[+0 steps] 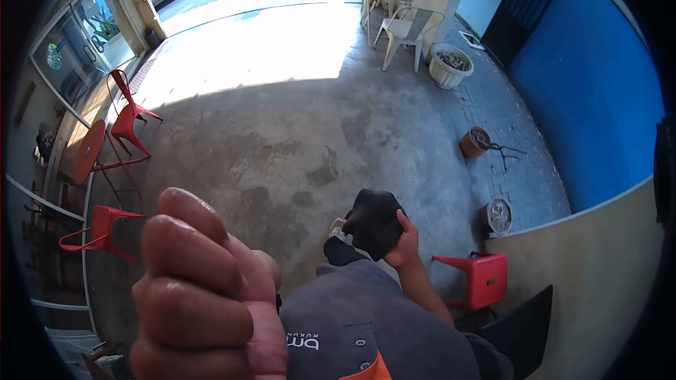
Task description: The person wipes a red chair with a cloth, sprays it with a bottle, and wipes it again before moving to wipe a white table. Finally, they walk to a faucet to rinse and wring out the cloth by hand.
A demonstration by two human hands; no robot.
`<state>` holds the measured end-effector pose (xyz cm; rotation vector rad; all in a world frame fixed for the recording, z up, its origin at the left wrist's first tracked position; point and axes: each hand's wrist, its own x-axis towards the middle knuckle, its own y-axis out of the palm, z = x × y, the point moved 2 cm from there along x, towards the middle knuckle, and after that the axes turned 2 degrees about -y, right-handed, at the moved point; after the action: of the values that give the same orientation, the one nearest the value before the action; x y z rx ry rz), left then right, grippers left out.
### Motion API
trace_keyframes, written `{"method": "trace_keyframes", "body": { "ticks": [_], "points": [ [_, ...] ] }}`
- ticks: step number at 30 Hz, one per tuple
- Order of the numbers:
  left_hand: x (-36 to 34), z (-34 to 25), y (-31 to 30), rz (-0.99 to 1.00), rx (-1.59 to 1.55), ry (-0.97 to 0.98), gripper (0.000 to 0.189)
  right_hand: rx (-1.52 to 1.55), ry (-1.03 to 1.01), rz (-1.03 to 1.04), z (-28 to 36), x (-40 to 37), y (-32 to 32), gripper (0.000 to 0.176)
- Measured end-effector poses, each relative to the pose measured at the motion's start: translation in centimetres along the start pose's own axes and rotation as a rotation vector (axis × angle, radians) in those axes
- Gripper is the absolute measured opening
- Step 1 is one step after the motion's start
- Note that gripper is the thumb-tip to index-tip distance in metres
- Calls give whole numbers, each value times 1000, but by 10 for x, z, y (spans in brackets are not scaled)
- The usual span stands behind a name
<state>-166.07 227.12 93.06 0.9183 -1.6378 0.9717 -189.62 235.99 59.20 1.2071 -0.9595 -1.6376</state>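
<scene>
The right hand grips a black crumpled cloth bundle by its right side, just beyond the grey shirt. The bundle is bunched (no clear pointing end), and its long axis leans far-right. The left hand, near-left, is clenched into a fist. A red plastic stool stands to the right.

you wear a grey garment of smooth cloth. on it is a white printed logo in rounded letters with a line of small print beside it, and it reads upside down from where you look. two small round studs sit just beside the logo, and an orange patch shows at the lower edge. your left hand and right hand are bare, and your right forearm is uncovered.
</scene>
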Motion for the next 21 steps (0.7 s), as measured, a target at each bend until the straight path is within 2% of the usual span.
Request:
{"method": "trace_keyframes", "body": {
  "ticks": [1,4,10,13,15,17,20,21],
  "points": [
    [15,30,-3,130,45,14,69,-20,5,10,14,34,11,56],
    [57,126,9,-79,129,28,69,-56,82,121,59,153,68,58],
    [110,334,-1,-4,140,61,68,-140,190,243,133,363,176,62],
    [115,432,2,-19,134,16,66,-131,175,257,156,467,202,63],
    [130,509,9,-150,18,80,65,-109,146,262,175,536,213,63],
    [137,591,4,-144,-45,148,63,-76,112,289,192,604,226,62],
    [161,711,-9,101,-57,189,61,-82,42,250,228,695,243,64],
    [180,744,-10,199,-60,136,61,-75,13,225,243,721,250,66]
  ]
}}
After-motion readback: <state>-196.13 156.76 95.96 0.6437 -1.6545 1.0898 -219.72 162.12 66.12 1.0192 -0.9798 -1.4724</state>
